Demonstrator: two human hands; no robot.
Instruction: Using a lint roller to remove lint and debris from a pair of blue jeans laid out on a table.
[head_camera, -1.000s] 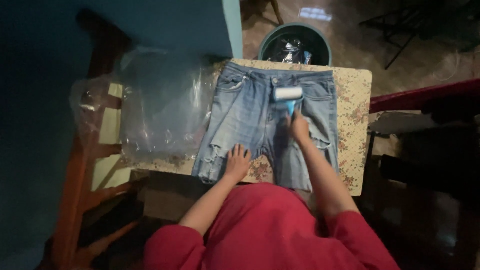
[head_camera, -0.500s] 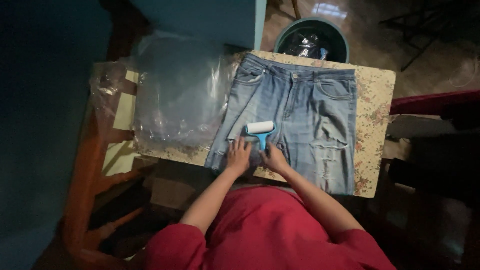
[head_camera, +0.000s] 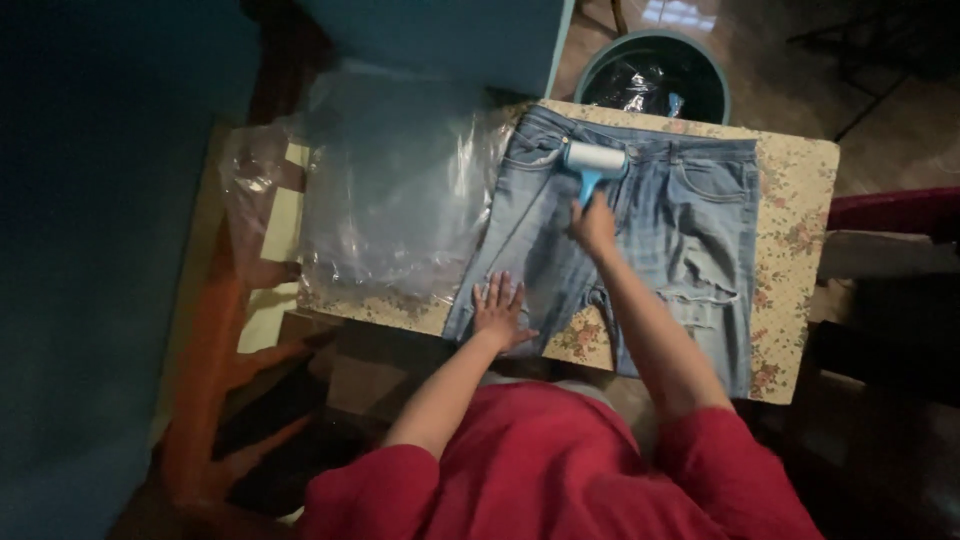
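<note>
Right hand (head_camera: 596, 226) grips a blue-handled white lint roller (head_camera: 594, 160) — handle pointing back toward the person — near the waistband of faded blue ripped jeans (head_camera: 690, 215); left hand (head_camera: 498, 310) lies flat, open, on the hem.

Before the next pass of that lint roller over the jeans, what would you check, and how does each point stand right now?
1. Roller on the cloth: the lint roller lies on the jeans near the waistband. Ok.
2. Grip: the right hand is closed round the blue handle. Ok.
3. Cloth held down: the left hand lies flat, fingers spread, on the lower end of one leg. Ok.
4. Jeans lying flat: spread on the flowered table, though the leg ends hang over the near edge. Ok.
5. Path: the torn patch on the other leg could catch the roller. Not ok.
6. Sheet on the roller fresh or full: cannot tell.
</note>
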